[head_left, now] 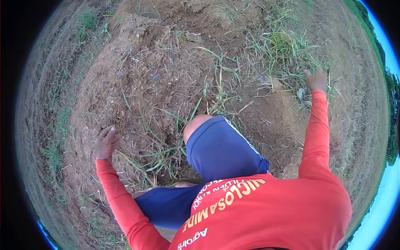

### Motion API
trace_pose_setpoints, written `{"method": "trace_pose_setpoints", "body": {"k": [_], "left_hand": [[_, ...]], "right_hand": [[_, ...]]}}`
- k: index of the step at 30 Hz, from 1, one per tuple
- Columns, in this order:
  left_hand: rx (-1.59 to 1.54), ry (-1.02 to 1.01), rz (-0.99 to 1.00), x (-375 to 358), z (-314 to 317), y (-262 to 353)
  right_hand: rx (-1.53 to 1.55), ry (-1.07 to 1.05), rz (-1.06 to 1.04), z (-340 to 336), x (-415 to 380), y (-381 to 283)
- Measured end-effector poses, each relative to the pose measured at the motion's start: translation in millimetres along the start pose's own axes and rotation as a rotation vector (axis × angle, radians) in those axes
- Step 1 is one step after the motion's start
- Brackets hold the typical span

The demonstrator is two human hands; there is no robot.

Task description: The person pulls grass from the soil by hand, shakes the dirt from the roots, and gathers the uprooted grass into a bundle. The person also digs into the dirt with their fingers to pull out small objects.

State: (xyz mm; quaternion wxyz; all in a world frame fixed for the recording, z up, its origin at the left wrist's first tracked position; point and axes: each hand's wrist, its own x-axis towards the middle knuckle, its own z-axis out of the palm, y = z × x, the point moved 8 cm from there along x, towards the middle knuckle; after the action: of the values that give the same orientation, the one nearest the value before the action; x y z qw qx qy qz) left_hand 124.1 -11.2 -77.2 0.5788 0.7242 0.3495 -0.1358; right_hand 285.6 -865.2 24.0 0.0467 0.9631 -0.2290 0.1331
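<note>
My left hand (pixel 107 143) is low over the bare soil at the left, fingers loosely bent and a little apart. Dark, crumbly earth lies right beside its fingertips, and I make out nothing held in it. On the other side, my right hand (pixel 316 79) reaches out to the edge of a green grass clump (pixel 287 46). Its thumb stands apart from the fingers, whose tips are partly lost among the blades. Just below that hand, a small greyish-white scrap (pixel 301 94) sits on the ground.
Uprooted-looking grass blades (pixel 160 160) lie beside my bent knee (pixel 196 125). Rough brown soil (pixel 162 83) with dry straw spreads ahead, with a tiny blue bit (pixel 155 77) on it. A strip of low weeds (pixel 54 154) runs along the left.
</note>
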Motion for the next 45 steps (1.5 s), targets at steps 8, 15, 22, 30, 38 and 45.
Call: {"method": "trace_pose_setpoints", "body": {"k": [8, 15, 22, 30, 38, 45], "left_hand": [[-0.029, 0.04, -0.01, -28, -3, -7], [0.007, 0.134, -0.055, -60, -46, -34], [-0.035, 0.128, -0.046, -55, -45, -30], [0.004, 0.128, -0.043, -53, -51, -34], [0.031, 0.165, -0.048, -73, -63, -39], [0.024, 0.141, -0.07, -63, -77, -56]], "right_hand": [[0.992, -0.822, 0.021, 232, -96, -283], [1.157, -0.527, -0.032, 236, -39, -302], [0.807, -0.633, -0.373, 217, -84, -315], [0.811, -0.422, -0.306, 220, -93, -317], [1.007, -0.046, 0.032, 197, -78, -257], [1.595, -0.239, 0.702, 211, -12, -118]]}}
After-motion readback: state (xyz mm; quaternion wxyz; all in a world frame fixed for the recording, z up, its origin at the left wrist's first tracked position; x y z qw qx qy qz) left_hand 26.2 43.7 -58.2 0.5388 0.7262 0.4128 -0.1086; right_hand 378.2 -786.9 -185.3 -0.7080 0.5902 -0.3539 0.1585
